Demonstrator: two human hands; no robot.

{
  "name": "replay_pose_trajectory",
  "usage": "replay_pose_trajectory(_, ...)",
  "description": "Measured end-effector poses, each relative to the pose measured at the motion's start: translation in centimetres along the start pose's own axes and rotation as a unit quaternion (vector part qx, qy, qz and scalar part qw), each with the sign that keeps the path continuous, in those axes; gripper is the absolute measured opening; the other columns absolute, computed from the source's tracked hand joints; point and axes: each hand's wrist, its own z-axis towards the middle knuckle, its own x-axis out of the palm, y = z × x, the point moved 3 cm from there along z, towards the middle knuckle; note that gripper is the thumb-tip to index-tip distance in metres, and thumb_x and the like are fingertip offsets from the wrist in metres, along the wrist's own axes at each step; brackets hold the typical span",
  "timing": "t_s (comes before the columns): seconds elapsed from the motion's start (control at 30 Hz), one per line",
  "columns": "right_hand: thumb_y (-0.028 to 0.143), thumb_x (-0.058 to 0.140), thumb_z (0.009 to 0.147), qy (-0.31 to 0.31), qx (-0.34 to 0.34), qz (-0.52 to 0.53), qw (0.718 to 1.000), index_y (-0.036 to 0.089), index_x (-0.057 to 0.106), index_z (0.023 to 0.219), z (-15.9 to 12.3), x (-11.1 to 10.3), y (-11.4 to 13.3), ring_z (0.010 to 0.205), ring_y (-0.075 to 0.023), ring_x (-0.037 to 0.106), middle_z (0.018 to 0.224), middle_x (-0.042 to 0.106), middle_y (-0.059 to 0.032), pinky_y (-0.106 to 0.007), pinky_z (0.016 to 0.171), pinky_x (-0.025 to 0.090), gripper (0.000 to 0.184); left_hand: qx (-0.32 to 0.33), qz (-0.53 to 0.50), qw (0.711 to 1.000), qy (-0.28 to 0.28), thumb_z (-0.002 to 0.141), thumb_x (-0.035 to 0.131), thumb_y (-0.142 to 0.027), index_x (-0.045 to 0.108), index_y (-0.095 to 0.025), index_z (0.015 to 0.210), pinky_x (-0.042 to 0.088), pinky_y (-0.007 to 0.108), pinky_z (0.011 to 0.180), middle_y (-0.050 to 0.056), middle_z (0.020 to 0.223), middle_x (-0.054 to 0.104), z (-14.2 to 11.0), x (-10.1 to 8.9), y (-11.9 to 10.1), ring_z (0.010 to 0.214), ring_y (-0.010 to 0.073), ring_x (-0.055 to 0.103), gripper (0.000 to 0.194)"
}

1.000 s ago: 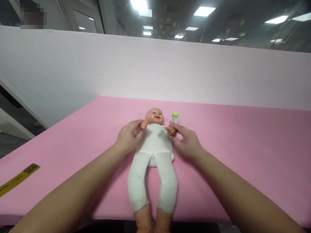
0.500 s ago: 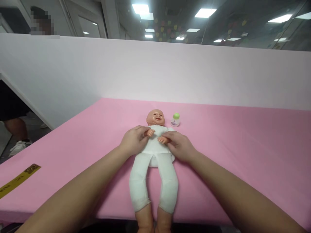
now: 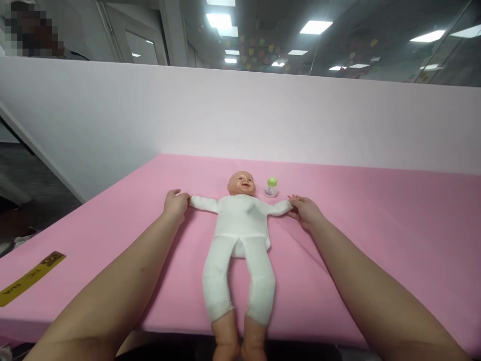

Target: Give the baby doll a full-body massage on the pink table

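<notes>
Doll [image 3: 242, 215] on its back on pink bench [image 3: 376, 225], head toward white panel [image 3: 300, 115], feet past the near edge. Its 2 arms stretched out sideways, 1 held in each of the person's hands. Left hand [image 3: 176, 205] closed at 1 cuff; exact grip hard to make out, doll's fist hidden there. Right hand [image 3: 305, 211] pinching the other wrist, small fingertips showing above. Green-capped jar [image 3: 270, 187] upright, just beside doll's head. Yellow strip [image 3: 32, 278] flat on bench, lower left.
</notes>
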Motion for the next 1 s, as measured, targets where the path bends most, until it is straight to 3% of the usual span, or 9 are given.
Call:
replay_pose_trajectory(0.1,0.016,0.080,0.083,0.010,0.005,-0.010,1.000,0.019,0.068,0.112,0.5,-0.3,-0.3,0.100,-0.0249,0.076,0.122,0.073,-0.0119,-0.044,0.085,0.069,0.031,0.030,0.042,0.999,0.000,0.064,0.071,-0.015,0.066,-0.024,0.111,0.055,0.040,0.085,0.011,0.107,0.069,-0.3,-0.3,0.1,0.093,0.0282,0.067,0.048)
replay_pose_trajectory(0.27,0.017,0.081,0.083,0.013,-0.002,-0.003,1.000,0.020,0.067,0.111,0.7,-0.1,-0.3,0.099,-0.0239,0.076,0.124,0.072,-0.0110,-0.044,0.083,0.070,0.032,0.067,0.118,0.991,0.011,0.066,0.073,-0.016,0.071,-0.024,0.093,0.049,0.043,0.094,0.013,0.107,0.071,-1.5,-0.9,-0.5,0.103,0.0348,0.066,0.028)
replay_pose_trajectory(0.43,0.017,0.082,0.081,0.017,-0.008,0.010,1.000,0.021,0.064,0.112,0.9,-0.1,-0.6,0.105,-0.0243,0.075,0.133,0.068,-0.0111,-0.044,0.084,0.069,0.036,0.113,0.156,0.981,-0.002,0.068,0.078,-0.015,0.074,-0.023,0.096,0.042,0.049,0.107,0.016,0.119,0.068,-3.9,-2.7,-2.8,0.116,0.0389,0.062,0.029)
replay_pose_trajectory(0.53,0.017,0.082,0.081,0.021,-0.013,0.014,1.000,0.021,0.063,0.111,1.0,0.0,-0.8,0.107,-0.0240,0.074,0.137,0.066,-0.0108,-0.044,0.084,0.069,0.035,0.168,0.170,0.970,0.041,0.076,0.079,-0.023,0.075,-0.025,0.108,0.045,0.050,0.107,0.014,0.125,0.067,-8.7,-3.7,-4.8,0.115,0.0384,0.063,0.032)
replay_pose_trajectory(0.63,0.017,0.082,0.080,0.024,-0.021,0.015,0.999,0.022,0.062,0.110,0.9,0.1,-0.7,0.109,-0.0239,0.073,0.142,0.063,-0.0096,-0.045,0.086,0.069,0.036,0.285,0.193,0.931,0.120,0.090,0.068,-0.032,0.071,-0.031,0.123,0.044,0.051,0.113,0.008,0.130,0.068,-16.4,-5.0,-6.3,0.125,0.0356,0.061,0.033)
replay_pose_trajectory(0.73,0.016,0.083,0.079,0.028,-0.027,0.018,0.999,0.022,0.062,0.111,0.5,0.1,-0.7,0.110,-0.0244,0.073,0.138,0.064,-0.0101,-0.046,0.088,0.069,0.039,0.333,0.173,0.907,0.190,0.091,0.069,-0.040,0.069,-0.038,0.131,0.046,0.051,0.116,0.006,0.145,0.062,-24.3,-7.4,-5.7,0.136,0.0353,0.056,0.040)
replay_pose_trajectory(0.8,0.015,0.083,0.079,0.030,-0.032,0.019,0.999,0.022,0.062,0.112,0.3,0.2,-0.6,0.110,-0.0246,0.073,0.134,0.066,-0.0101,-0.046,0.088,0.069,0.040,0.342,0.176,0.890,0.244,0.089,0.071,-0.046,0.062,-0.044,0.142,0.047,0.053,0.117,0.006,0.155,0.053,-28.1,-9.0,-4.2,0.142,0.0364,0.052,0.054)
replay_pose_trajectory(0.9,0.016,0.084,0.078,0.031,-0.041,0.021,0.998,0.022,0.062,0.112,0.2,0.2,-0.7,0.110,-0.0245,0.073,0.136,0.066,-0.0096,-0.046,0.088,0.069,0.041,0.393,0.210,0.850,0.281,0.062,0.091,-0.062,0.051,-0.048,0.154,0.051,0.060,0.112,0.011,0.161,0.046,-31.1,-10.3,-1.6,0.145,0.0455,0.047,0.101)
replay_pose_trajectory(1.0,0.018,0.086,0.077,0.032,-0.045,0.017,0.998,0.022,0.061,0.110,0.3,0.1,-0.7,0.112,-0.0250,0.072,0.142,0.063,-0.0095,-0.046,0.088,0.069,0.041,0.433,0.264,0.818,0.272,0.051,0.095,-0.066,0.049,-0.049,0.155,0.054,0.063,0.108,0.011,0.162,0.046,-31.8,-10.1,0.5,0.142,0.0493,0.049,0.115)
